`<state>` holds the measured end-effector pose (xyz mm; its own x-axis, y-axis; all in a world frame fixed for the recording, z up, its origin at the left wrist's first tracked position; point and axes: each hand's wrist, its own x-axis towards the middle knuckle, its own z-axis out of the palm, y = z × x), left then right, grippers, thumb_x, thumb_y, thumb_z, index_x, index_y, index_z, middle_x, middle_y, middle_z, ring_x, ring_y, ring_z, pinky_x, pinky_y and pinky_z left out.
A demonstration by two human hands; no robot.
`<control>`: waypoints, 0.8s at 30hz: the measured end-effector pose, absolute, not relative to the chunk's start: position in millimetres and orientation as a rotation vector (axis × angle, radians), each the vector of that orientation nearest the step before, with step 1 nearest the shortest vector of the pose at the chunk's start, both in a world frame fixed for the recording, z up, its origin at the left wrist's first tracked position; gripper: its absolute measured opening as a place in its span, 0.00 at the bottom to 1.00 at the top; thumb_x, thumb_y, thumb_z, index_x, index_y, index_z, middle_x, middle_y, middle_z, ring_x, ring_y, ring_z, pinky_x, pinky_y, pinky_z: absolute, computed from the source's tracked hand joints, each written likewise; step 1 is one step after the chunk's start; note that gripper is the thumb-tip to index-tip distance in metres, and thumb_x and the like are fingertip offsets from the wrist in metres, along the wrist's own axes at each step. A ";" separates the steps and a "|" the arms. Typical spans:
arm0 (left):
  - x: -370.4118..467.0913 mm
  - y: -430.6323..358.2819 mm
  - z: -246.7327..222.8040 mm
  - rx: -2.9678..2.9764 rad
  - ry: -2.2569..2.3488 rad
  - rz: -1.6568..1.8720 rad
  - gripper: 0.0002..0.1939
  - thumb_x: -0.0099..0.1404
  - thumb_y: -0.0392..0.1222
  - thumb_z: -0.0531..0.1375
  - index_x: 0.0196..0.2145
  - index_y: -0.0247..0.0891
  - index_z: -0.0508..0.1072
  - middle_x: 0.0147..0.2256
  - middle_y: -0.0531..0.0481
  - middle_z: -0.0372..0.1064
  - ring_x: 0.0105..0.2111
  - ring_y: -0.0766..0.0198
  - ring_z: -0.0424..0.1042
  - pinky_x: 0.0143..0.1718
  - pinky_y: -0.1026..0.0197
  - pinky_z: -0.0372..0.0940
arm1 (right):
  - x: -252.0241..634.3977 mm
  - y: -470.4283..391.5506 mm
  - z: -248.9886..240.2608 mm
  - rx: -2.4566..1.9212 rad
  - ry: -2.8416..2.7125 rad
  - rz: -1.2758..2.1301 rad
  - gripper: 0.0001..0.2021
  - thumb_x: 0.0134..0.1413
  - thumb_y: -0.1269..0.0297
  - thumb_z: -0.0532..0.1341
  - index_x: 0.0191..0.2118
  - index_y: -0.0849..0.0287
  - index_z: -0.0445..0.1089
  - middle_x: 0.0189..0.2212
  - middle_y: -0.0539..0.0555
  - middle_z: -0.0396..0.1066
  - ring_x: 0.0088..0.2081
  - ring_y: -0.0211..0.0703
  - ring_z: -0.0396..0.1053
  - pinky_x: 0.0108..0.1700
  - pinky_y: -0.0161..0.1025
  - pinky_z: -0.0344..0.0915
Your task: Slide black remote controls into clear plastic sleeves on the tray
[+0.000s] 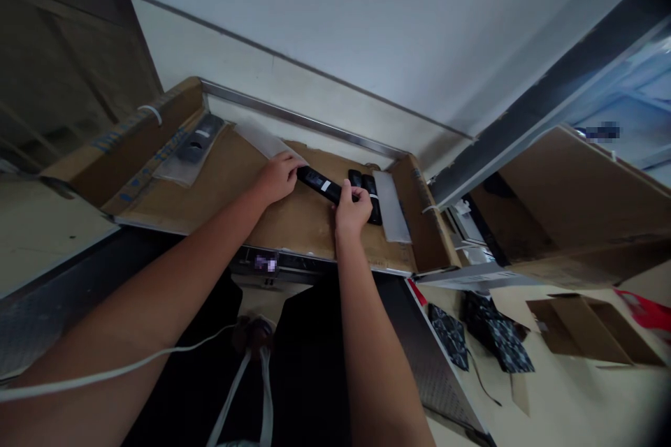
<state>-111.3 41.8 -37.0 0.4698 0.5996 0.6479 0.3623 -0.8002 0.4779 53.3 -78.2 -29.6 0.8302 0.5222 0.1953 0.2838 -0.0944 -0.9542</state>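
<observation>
Over the middle of the cardboard liner (246, 206), both hands hold one slim black handset (319, 183) that slants down toward the right, a white label showing on its face. The left hand (279, 177) pinches its upper end between thumb and fingers, where a frosted plastic sleeve (262, 137) also meets the fingers and stretches away toward the liner's back edge. Whether the handset's tip sits inside the sleeve cannot be told, as the fingers cover that spot. The right hand (354, 208) is closed around the lower end, thumb raised.

Just beyond the right hand, toward the liner's right side, two more black handsets (372, 190) lie next to each other, partly hidden by the fingers. Beside them, nearer the liner's right wall, lies a flat frosted sleeve (392, 206). At the liner's left end, a bagged black handset (202, 140) rests near the left wall.

To the right of the liner stands a large cardboard box (592, 195); lower, on the floor, are dark patterned bags (498, 332) and an open carton (592, 328).
</observation>
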 end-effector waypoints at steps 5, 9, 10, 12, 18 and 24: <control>-112.2 42.5 -36.0 2.456 0.843 1.297 0.14 0.65 0.29 0.54 0.43 0.34 0.78 0.42 0.42 0.73 0.45 0.56 0.72 0.52 0.54 0.68 | 48.0 -74.5 -29.9 -1.511 -0.727 0.372 0.22 0.51 0.43 0.65 0.37 0.60 0.70 0.35 0.53 0.72 0.31 0.40 0.70 0.26 0.36 0.72; -112.3 42.0 -34.5 2.442 0.885 1.324 0.13 0.67 0.31 0.53 0.42 0.37 0.76 0.42 0.43 0.72 0.45 0.56 0.72 0.51 0.54 0.68 | 47.9 -71.9 -31.6 -1.406 -0.745 0.462 0.23 0.49 0.43 0.66 0.38 0.60 0.69 0.37 0.54 0.70 0.36 0.42 0.71 0.29 0.38 0.75; -112.1 41.3 -34.2 2.440 0.875 1.329 0.13 0.67 0.31 0.52 0.42 0.37 0.76 0.42 0.43 0.72 0.45 0.56 0.71 0.52 0.53 0.68 | 48.2 -71.5 -32.0 -1.384 -0.740 0.480 0.23 0.49 0.43 0.66 0.38 0.60 0.69 0.37 0.54 0.70 0.36 0.43 0.71 0.30 0.39 0.76; -111.4 39.5 -33.5 2.434 0.832 1.342 0.13 0.68 0.31 0.52 0.43 0.37 0.75 0.42 0.43 0.73 0.46 0.56 0.71 0.52 0.53 0.68 | 48.6 -70.9 -32.8 -1.339 -0.725 0.507 0.22 0.49 0.44 0.66 0.39 0.59 0.69 0.38 0.54 0.70 0.38 0.44 0.72 0.32 0.41 0.78; -109.1 37.4 -33.4 2.429 0.756 1.382 0.13 0.70 0.32 0.51 0.43 0.37 0.74 0.42 0.42 0.72 0.46 0.56 0.71 0.53 0.51 0.67 | 45.9 -71.2 -34.6 -1.211 -0.805 0.676 0.20 0.49 0.48 0.68 0.40 0.58 0.71 0.40 0.53 0.71 0.44 0.46 0.72 0.41 0.47 0.80; -104.0 33.3 -35.0 2.430 0.711 1.390 0.12 0.71 0.34 0.50 0.42 0.36 0.74 0.41 0.43 0.72 0.44 0.57 0.71 0.50 0.53 0.67 | 46.8 -71.2 -36.7 -1.038 -0.799 0.936 0.20 0.47 0.52 0.72 0.43 0.57 0.72 0.44 0.54 0.72 0.50 0.49 0.72 0.52 0.55 0.77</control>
